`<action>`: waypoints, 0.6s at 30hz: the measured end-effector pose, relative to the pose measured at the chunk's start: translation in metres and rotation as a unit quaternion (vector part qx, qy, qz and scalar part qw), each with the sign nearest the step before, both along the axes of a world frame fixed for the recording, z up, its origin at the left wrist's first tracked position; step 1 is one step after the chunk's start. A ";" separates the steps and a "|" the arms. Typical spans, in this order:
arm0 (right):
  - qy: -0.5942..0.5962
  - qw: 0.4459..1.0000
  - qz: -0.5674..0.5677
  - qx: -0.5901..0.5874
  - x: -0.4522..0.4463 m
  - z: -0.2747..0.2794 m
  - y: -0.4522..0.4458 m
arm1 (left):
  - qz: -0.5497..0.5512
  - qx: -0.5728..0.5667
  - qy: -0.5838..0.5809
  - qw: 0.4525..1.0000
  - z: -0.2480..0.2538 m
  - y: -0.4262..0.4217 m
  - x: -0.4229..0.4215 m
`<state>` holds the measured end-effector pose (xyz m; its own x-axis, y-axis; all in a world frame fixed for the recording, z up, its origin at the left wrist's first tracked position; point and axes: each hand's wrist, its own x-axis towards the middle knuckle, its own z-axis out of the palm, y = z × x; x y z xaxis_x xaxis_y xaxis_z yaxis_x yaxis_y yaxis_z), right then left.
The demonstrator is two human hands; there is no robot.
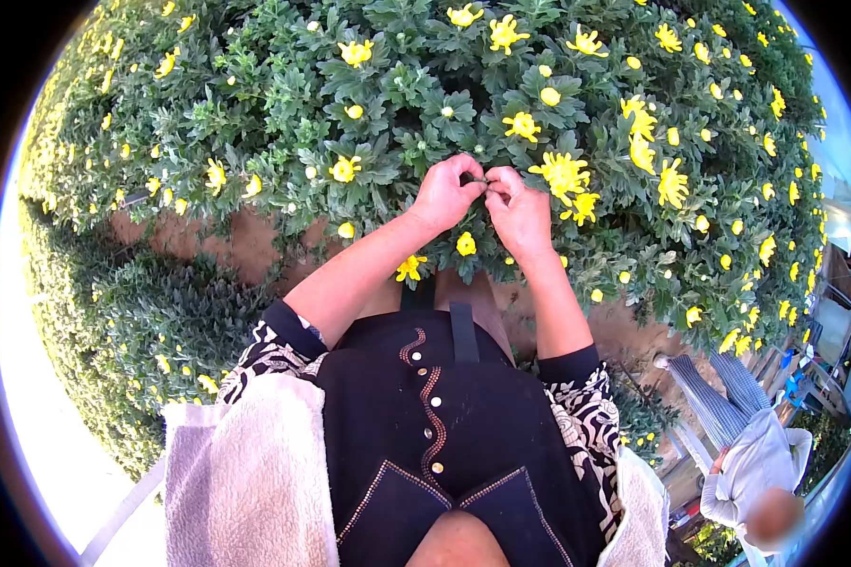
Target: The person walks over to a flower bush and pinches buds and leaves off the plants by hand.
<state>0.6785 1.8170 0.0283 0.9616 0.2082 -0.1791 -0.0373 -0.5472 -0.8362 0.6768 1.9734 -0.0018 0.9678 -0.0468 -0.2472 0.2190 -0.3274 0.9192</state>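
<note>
Both hands meet at the near side of a leafy green bush dotted with yellow flowers. My left hand is closed, thumb and index finger pinched on a small dark bit, perhaps a stem, too small to name. My right hand pinches at the same spot from the other side, its fingertips almost touching the left ones. A large yellow bloom stands just right of my right hand. One small yellow flower shows below and between the wrists.
Brown soil shows between this row and another leafy row at the left. At the lower right, another person in a light top stands near planks and blue sheeting. Flowering plants stretch across the upper view.
</note>
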 end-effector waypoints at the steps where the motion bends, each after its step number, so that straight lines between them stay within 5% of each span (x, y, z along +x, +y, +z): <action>1: 0.004 0.999 0.006 -0.032 0.000 0.005 0.002 | 0.002 0.000 -0.002 1.000 0.001 0.000 -0.001; 13: -0.010 0.986 -0.091 -0.142 -0.004 0.007 0.021 | -0.065 -0.025 -0.013 0.998 0.003 0.013 -0.003; 18: -0.057 0.979 -0.188 0.053 -0.002 0.027 0.036 | -0.032 -0.116 -0.041 0.992 0.021 0.060 -0.023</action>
<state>0.6769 1.8527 0.0552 0.9863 -0.1524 -0.0627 -0.1223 -0.4221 -0.8983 0.6533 2.0333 0.0191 0.9776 -0.1546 -0.1430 0.1260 -0.1150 0.9853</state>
